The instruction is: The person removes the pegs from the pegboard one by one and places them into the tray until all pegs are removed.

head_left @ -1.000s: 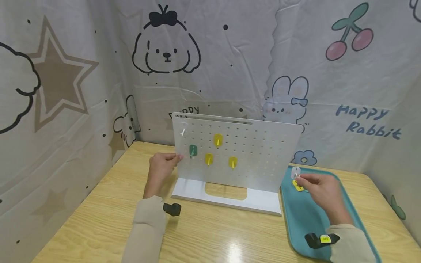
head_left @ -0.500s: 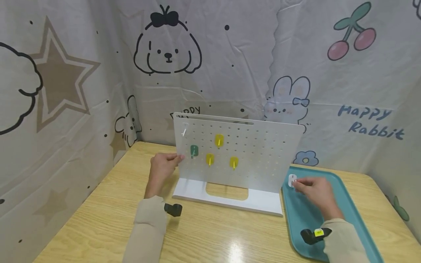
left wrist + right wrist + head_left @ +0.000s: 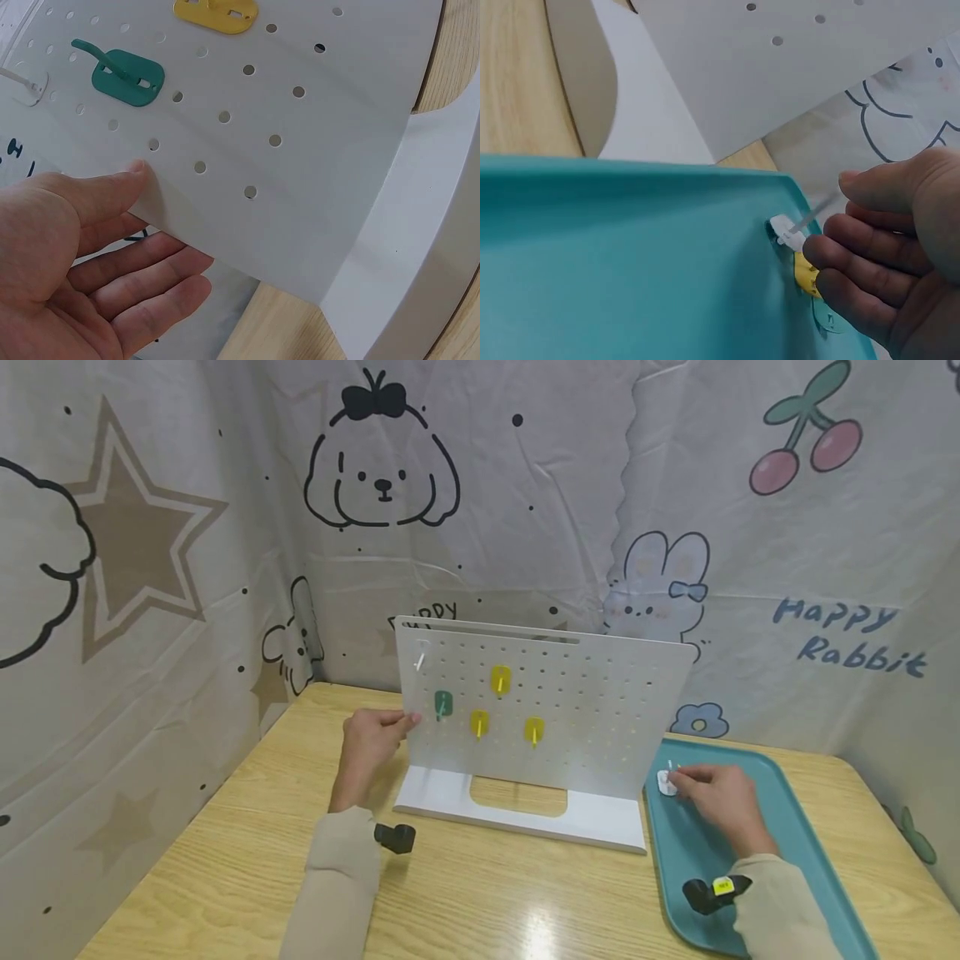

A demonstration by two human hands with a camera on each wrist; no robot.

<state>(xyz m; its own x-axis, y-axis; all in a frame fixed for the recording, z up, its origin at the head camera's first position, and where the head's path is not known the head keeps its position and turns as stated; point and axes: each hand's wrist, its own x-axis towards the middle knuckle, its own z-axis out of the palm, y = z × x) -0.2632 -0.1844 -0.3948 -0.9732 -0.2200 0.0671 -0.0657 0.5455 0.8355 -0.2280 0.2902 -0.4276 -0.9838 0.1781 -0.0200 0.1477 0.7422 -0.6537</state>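
My left hand [image 3: 97, 255] grips the left edge of the white pegboard [image 3: 570, 693], thumb on the front face and fingers behind. Near that thumb a green hook [image 3: 129, 79] is on the board, and a clear hook [image 3: 421, 657] sits at its upper left. Three yellow hooks [image 3: 500, 680] are spread over the left half. At the far end of the teal tray [image 3: 697, 877], my right hand [image 3: 720, 802] pinches the peg of a white hook [image 3: 786, 231] between thumb and fingers. The hook's plate is low over the tray, its peg slanting up into the fingers.
Beside the white hook, a yellow hook [image 3: 806, 274] and a pale green hook [image 3: 829, 316] lie in the tray. The board stands on a white base [image 3: 442, 793] with a cut-out. A wooden table [image 3: 450, 893] carries everything, with a printed curtain [image 3: 525, 543] behind.
My right hand has moved slightly left and toward me with the white hook, which has tipped from upright to lying flatter, peg up. My left hand stays on the board's edge.
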